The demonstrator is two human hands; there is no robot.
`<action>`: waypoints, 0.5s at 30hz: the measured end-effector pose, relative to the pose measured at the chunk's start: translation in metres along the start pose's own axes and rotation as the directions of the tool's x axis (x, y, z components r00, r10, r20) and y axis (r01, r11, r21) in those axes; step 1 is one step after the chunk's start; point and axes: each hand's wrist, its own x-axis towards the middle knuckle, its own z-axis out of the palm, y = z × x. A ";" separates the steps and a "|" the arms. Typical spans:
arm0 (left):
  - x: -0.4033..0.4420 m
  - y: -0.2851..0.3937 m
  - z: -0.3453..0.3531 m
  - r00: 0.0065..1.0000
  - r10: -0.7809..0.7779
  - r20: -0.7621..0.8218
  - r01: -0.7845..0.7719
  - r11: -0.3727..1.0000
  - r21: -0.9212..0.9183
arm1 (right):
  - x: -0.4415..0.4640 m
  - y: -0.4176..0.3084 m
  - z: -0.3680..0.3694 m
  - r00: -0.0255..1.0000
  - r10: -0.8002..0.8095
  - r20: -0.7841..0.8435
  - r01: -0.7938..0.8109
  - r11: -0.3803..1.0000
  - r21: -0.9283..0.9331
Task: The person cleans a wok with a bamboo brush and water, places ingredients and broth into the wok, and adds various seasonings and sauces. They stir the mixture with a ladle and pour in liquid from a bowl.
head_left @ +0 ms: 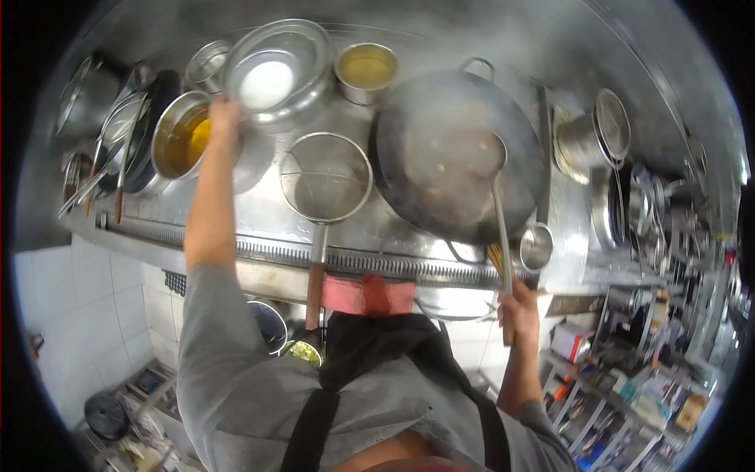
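My left hand [226, 114] reaches far forward and grips the near left rim of a wide metal bowl [305, 98]. Something white [267, 85] lies in that bowl. Wooden-ended and long, a ladle [500, 216] is held by its handle in my closed right hand [519, 313]. The ladle's head rests in the brownish, steaming liquid [444, 169] of a large dark wok [393, 197]. Beside my left wrist stands a metal pot [163, 149] with yellow oil-like liquid. Between my arms lies a round mesh strainer [325, 177], its handle pointing toward me.
Behind the strainer stands a pot of yellowish liquid [366, 69]. A small metal cup [536, 245] sits right of the wok. Strainers and utensils [118, 138] crowd the left end. A red cloth [368, 296] hangs at the counter's front edge. Steam blurs the back.
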 end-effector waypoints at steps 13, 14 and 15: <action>-0.194 0.097 -0.007 0.941 -0.071 0.331 0.067 0.997 0.025 | 0.034 0.028 -0.078 0.974 -0.050 0.221 0.077 0.990 -0.115; -0.204 0.097 -0.002 0.932 -0.083 0.354 0.077 0.997 0.033 | 0.036 0.028 -0.079 0.971 -0.058 0.231 0.085 0.991 -0.106; -0.217 0.101 0.004 0.939 -0.089 0.334 0.089 0.996 0.015 | 0.039 0.028 -0.073 0.968 -0.225 0.110 0.251 0.865 -0.436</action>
